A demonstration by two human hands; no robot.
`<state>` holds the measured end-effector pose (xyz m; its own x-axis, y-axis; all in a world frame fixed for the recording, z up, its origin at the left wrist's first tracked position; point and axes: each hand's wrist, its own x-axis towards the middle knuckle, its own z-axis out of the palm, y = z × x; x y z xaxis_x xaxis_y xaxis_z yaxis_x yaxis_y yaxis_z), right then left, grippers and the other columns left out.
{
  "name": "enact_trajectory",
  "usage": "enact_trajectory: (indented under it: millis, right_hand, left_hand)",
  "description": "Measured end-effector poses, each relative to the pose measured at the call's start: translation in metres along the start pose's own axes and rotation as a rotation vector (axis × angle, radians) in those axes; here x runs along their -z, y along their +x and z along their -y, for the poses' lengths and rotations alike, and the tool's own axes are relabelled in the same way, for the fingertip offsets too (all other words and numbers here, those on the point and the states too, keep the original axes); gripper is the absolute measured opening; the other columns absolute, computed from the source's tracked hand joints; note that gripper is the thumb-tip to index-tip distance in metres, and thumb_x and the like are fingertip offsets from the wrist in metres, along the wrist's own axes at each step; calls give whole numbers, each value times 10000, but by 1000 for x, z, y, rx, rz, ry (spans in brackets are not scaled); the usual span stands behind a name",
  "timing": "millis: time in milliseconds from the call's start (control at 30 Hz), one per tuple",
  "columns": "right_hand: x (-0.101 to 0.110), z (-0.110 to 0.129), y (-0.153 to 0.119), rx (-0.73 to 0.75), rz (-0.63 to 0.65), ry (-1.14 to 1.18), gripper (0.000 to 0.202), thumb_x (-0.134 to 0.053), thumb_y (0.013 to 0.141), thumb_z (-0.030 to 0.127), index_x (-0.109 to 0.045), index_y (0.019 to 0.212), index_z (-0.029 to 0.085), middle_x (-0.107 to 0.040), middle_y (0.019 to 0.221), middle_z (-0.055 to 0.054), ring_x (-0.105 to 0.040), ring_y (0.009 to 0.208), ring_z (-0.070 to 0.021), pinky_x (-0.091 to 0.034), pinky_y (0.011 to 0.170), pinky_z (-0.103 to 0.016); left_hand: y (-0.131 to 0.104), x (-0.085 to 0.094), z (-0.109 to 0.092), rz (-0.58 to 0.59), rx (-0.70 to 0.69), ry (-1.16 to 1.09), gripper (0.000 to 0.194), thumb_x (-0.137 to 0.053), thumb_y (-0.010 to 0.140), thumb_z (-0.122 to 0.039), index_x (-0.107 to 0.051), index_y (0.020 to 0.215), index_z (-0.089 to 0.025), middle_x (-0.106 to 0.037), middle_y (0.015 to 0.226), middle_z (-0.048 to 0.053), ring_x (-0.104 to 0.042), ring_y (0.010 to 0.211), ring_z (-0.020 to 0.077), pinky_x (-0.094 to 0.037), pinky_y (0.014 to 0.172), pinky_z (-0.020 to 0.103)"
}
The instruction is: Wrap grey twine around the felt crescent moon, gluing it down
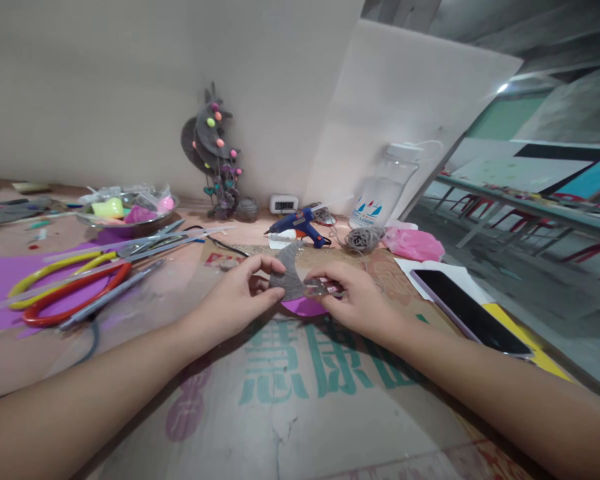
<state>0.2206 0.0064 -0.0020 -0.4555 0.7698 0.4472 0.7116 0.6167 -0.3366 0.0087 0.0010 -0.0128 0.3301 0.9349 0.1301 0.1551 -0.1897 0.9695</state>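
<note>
A crescent shape (291, 273) is held up over the cardboard, most of it wound in grey yarn, with a purple part (305, 306) bare at its lower right. My left hand (253, 288) pinches its left side between thumb and fingers. At the crescent's inner right side, my right hand (347, 293) is closed on a small bundle of grey yarn (316, 288), partly covered by the fingers. Just behind the hands lies a blue hot glue gun (300, 223), its nozzle pointing left. A loose ball of grey yarn (364, 239) sits to its right.
Scissors with red and yellow handles (75, 287) and glue sticks lie on purple sheets at left, near a metal bowl (125, 223). A yarn-wrapped moon ornament (213, 143), small clock (283, 203) and water bottle (383, 190) stand behind. A phone (470, 310) lies at right.
</note>
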Motion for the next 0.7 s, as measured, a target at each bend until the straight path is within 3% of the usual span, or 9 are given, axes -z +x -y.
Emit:
enact_trajectory:
  millis: [67,167,300,500,700]
  right_hand:
    - [-2,-1,1,37,37,6,284,-524,650,42,-669,845,187,-663,766,-20,-578,721,-155,-411,643,-256]
    - [-4,-3,2,70,53,19,314,-486,613,17,-677,804,178,-644,712,-19,-556,682,-145,-392,625,-247]
    - [-4,-1,0,147,23,23,247,-511,654,37,-669,786,174,-621,679,-15,-526,644,-132,-366,604,-237]
    - [-4,5,-2,226,31,12,169,-520,720,81,-647,779,174,-594,646,-12,-499,617,-127,-352,590,-236]
    - [-5,-1,-1,163,12,44,170,-526,710,69,-645,769,176,-606,661,-14,-522,632,-128,-365,590,-231]
  left_hand:
    - [0,0,1,-9,-24,3,249,-620,746,-207,-516,973,-202,-503,666,-54,-442,517,72,-321,488,192]
    - [0,-1,2,-21,-53,18,254,-633,736,-223,-520,962,-196,-543,751,-29,-490,578,86,-359,526,204]
    - [1,-1,-1,-65,-62,70,255,-653,718,-253,-513,918,-180,-559,887,1,-544,720,116,-422,634,235]
    - [3,0,0,-63,-93,36,147,-590,788,-271,-514,866,-173,-551,817,-8,-533,746,119,-425,666,231]
    - [5,-1,1,-96,-19,-182,274,-487,860,-371,-478,1065,-190,-599,849,2,-580,710,125,-469,663,259]
